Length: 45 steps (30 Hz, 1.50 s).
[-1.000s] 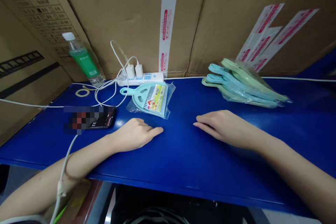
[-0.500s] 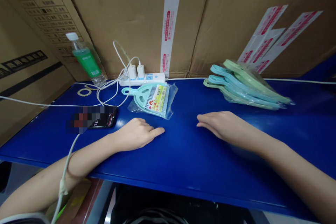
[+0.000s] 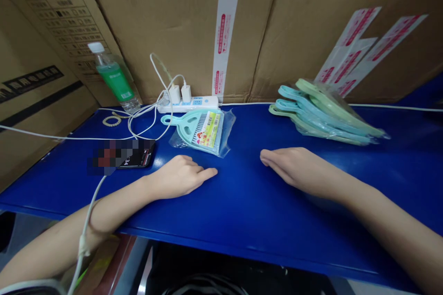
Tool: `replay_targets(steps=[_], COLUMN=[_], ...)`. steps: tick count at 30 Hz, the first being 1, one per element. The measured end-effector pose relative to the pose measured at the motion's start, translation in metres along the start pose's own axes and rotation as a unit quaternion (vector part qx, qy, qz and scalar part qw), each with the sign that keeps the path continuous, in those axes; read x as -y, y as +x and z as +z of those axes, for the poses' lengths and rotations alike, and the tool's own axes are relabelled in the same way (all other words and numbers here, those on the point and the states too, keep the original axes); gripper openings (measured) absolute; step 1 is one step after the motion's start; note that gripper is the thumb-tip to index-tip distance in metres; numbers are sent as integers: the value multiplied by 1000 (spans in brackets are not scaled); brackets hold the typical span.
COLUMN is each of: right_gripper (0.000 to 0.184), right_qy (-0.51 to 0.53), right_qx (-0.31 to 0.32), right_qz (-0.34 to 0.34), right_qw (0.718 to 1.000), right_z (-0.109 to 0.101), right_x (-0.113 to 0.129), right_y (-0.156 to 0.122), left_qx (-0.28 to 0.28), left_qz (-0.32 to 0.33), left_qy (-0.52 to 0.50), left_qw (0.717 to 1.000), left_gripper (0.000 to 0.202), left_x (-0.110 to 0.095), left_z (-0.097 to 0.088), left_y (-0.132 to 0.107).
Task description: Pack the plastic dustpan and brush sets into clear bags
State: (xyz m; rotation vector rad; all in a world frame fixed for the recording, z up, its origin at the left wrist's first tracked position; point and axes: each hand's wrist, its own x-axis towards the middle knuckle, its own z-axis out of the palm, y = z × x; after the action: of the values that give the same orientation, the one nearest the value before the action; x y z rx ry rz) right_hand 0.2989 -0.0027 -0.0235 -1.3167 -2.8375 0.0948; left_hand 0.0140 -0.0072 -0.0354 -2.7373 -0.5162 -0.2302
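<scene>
My left hand [image 3: 180, 177] rests palm down on the blue table [image 3: 242, 212], fingers loosely curled, index finger pointing right, holding nothing. Just beyond it lies a teal mini dustpan and brush set in a clear bag [image 3: 201, 131]. My right hand [image 3: 297, 168] lies flat on the table with fingers stretched out toward the left, empty. Behind it, at the back right, sits a pile of several teal and green dustpan sets in bags [image 3: 323, 111].
A phone [image 3: 133, 155] on a white cable lies left of my left hand. A power strip with two chargers [image 3: 188, 100], a green-labelled water bottle [image 3: 112, 78] and a bead bracelet [image 3: 111, 121] sit at the back left. Cardboard boxes [image 3: 180, 23] wall the back.
Both hands have stayed resting on the table; only the view has shifted slightly.
</scene>
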Motion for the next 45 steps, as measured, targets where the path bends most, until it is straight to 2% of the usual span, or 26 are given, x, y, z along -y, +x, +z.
replay_targets(steps=[8,27,35,45], right_gripper=[32,23,32,36], right_qy=[-5,27,15,7], right_qx=[-16,-8,-9,-17], right_qz=[-21,-7,-25,-32], right_qw=[1000,1000,1000,999], right_z=[2,-1,0,2], right_x=[-1,0,0,-2], right_y=[0,-1,-2,-2], left_qx=[-1,2,29,12], left_qz=[1,2,-6,-1], left_qy=[3,1,1,5], left_qw=[1000,1000,1000,1000], left_gripper=[24,24,26,25], left_x=[0,0,0,0], left_z=[1,0,-1,-1], left_y=[-2,0,0,0])
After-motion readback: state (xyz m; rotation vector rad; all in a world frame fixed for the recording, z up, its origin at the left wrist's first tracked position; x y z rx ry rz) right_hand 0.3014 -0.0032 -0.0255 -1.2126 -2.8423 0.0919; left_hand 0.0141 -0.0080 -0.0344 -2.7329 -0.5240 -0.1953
